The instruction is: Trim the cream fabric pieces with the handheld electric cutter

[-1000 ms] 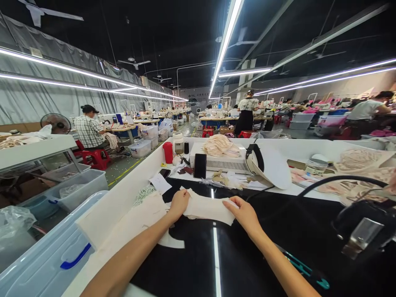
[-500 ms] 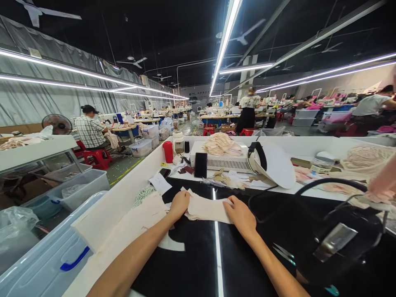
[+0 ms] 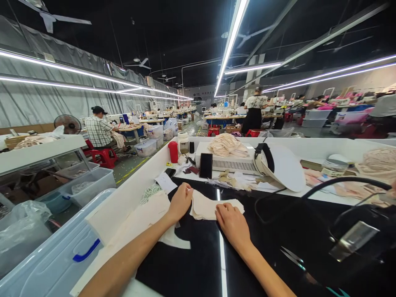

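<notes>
A stack of cream fabric pieces (image 3: 204,206) lies on the black tabletop (image 3: 185,268). At the stack's left end, my left hand (image 3: 181,202) is closed, thumb and forefinger pinched at its upper corner. My right hand (image 3: 233,225) rests palm down on the stack's front edge, its fingers laid over the cloth. More cream cloth (image 3: 148,218) spreads left of my left forearm, with a curved cut piece (image 3: 176,241) poking out beneath it.
Scissors (image 3: 292,258) lie to the right, near a dark machine with a metal plate (image 3: 354,241). Behind stand a phone (image 3: 206,166), a white box (image 3: 222,164) topped with cloth, and a white visor (image 3: 286,169). A lidded blue bin (image 3: 55,251) is at left. Co-workers sit farther off.
My right hand has moved from the stack's right end onto its front edge, uncovering that end. The left hand stays at the left corner. The view has shifted slightly.
</notes>
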A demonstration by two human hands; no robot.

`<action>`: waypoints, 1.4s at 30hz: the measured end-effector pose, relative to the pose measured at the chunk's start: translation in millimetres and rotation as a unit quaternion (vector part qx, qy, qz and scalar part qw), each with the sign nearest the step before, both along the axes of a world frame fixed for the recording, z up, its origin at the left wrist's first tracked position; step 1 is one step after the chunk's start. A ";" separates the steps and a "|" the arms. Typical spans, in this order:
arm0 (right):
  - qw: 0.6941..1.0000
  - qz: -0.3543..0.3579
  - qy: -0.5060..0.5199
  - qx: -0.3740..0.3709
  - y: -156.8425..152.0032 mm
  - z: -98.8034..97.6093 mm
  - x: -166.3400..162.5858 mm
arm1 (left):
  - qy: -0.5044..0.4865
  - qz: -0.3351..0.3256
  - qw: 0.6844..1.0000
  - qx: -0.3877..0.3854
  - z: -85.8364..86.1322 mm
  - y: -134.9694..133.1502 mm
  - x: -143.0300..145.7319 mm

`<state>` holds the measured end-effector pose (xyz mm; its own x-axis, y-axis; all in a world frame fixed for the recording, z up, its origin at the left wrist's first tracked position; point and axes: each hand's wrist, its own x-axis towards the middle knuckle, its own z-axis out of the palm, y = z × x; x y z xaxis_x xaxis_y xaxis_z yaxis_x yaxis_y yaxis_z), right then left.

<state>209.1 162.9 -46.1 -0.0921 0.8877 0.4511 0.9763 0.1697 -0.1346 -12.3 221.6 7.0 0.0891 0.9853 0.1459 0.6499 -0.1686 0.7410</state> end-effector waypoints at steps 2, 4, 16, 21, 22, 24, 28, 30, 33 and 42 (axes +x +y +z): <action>1.000 0.002 -0.013 0.010 0.9 -5.3 2.1 | 0.035 -0.048 0.998 0.026 0.7 -12.3 3.5; 1.000 0.008 -0.020 0.021 2.8 -9.8 5.7 | 0.068 -0.092 0.993 0.026 -1.0 -22.3 7.9; 0.995 0.047 0.041 0.077 13.1 -25.9 12.3 | 0.144 0.006 0.988 0.052 36.3 -50.0 -115.1; 0.991 0.073 0.075 0.083 15.2 -27.7 14.8 | 0.131 0.026 0.991 0.001 20.8 -59.8 -153.1; 0.990 0.080 0.082 0.083 15.7 -28.5 16.2 | 0.123 0.032 0.992 -0.001 19.0 -59.4 -156.9; 0.988 0.092 0.096 0.081 17.3 -30.0 19.3 | 0.109 0.048 0.993 0.002 19.8 -57.8 -164.4; 0.984 0.110 0.121 0.071 21.7 -32.4 24.6 | 0.096 0.058 0.994 0.001 29.1 -61.3 -176.3; 0.983 0.115 0.131 0.063 22.9 -32.8 26.2 | 0.095 0.045 0.994 -0.001 29.9 -67.9 -175.6; 0.982 0.115 0.145 0.048 22.4 -32.6 27.9 | 0.093 0.024 0.995 0.006 24.1 -77.1 -165.3; 0.977 0.111 0.180 0.018 17.0 -28.5 31.2 | 0.086 0.024 0.996 0.026 13.4 -73.2 -140.4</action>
<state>240.4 179.9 -74.6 -0.1097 0.8468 0.5205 0.8054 0.3826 -0.4526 -152.7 148.3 20.4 0.0701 0.9805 0.1836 0.7747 -0.1694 0.6092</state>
